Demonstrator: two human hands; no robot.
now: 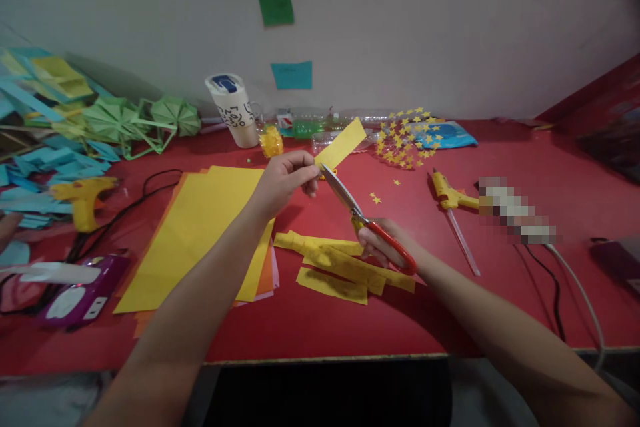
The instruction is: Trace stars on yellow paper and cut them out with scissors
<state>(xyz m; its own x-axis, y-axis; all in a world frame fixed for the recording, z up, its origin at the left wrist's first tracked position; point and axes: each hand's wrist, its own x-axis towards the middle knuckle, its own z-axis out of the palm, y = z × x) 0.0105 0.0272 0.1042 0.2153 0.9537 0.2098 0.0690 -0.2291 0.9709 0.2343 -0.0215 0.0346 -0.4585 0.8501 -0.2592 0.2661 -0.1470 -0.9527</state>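
While the left hand (289, 177) pinches the yellow strip (346, 142) by its lower end, its long axis slants up and rightward. The right hand (396, 232) grips the scissors (359, 215) — tips right beside that pinch.

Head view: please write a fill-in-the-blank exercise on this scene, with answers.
1. The person's right hand grips a red-handled metal tool, a pair of ____.
2. The person's left hand pinches a rectangular paper strip coloured ____.
3. On the pale grey wall, the upper square paper note is coloured ____.
4. The small yellow cutouts on the red table are shaped like ____.

Missing words: scissors; yellow; green; stars.
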